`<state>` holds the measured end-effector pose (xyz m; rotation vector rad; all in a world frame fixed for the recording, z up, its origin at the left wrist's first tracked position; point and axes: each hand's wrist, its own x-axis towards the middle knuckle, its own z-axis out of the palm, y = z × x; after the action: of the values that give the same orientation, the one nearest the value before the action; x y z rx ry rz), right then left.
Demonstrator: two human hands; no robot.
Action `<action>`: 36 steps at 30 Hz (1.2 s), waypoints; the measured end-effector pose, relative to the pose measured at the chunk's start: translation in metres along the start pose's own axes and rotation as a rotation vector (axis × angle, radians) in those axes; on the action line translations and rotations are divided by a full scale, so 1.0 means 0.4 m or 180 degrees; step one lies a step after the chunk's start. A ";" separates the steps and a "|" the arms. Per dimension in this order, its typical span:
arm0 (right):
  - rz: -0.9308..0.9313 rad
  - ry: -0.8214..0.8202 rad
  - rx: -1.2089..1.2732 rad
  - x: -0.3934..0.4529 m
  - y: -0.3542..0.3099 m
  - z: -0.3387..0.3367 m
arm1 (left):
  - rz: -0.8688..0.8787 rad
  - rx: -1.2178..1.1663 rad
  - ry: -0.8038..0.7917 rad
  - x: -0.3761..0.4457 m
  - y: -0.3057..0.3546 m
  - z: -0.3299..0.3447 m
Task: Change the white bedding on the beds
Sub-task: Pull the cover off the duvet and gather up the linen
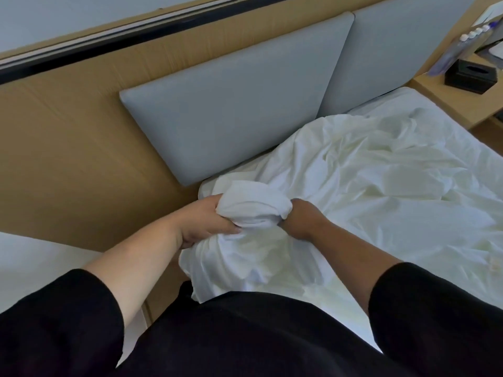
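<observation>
A crumpled white sheet (381, 186) lies loose over the bed's mattress (402, 96), which runs from the centre to the right. At the bed's near corner the sheet is gathered into a thick bunch (253, 205). My left hand (206, 221) grips the left side of this bunch, fingers curled under the cloth. My right hand (299, 219) grips its right side, with the fingertips buried in the folds. Both forearms reach forward from black sleeves.
Two grey padded headboard panels (231, 104) stand against a tan wooden wall behind the bed. A wooden side table (457, 99) at the top right carries a black tissue box (471, 74) and small bottles. A second white bed (32, 265) shows at the left edge.
</observation>
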<state>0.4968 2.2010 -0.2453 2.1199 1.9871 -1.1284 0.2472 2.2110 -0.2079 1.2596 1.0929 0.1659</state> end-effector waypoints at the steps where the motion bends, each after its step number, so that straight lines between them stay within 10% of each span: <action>1: -0.0087 0.0107 0.0603 0.007 -0.014 -0.032 | -0.0066 0.0060 0.0014 0.005 -0.007 -0.006; 7: -0.0442 -0.0627 0.1761 -0.022 -0.109 -0.123 | -0.0931 0.2370 0.0833 0.044 -0.042 0.025; 12: -0.0240 -0.1831 0.1542 -0.065 -0.068 -0.077 | -0.0575 0.2107 0.1569 0.043 -0.053 -0.024; 17: -0.0052 -0.0875 -0.0669 -0.037 -0.028 0.035 | 0.0078 0.1238 0.0774 0.015 -0.018 -0.022; 25: -0.0312 0.0434 0.1274 0.028 -0.068 -0.064 | -0.0034 0.0088 0.0027 0.000 -0.026 0.037; 29: -0.0637 -0.0102 0.1341 -0.004 -0.097 -0.095 | -0.0668 0.1831 0.0475 0.024 -0.025 0.048; 33: -0.0439 -0.1720 0.2015 -0.039 -0.070 -0.059 | -0.0887 0.2532 0.0914 0.061 -0.042 0.044; 36: -0.0316 -0.1736 0.0250 -0.031 -0.054 -0.009 | -0.0694 0.2532 0.1076 0.075 -0.053 0.029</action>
<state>0.4807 2.1961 -0.2266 1.5187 1.8171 -1.6077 0.2619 2.2145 -0.2432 1.8380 1.6683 -0.2613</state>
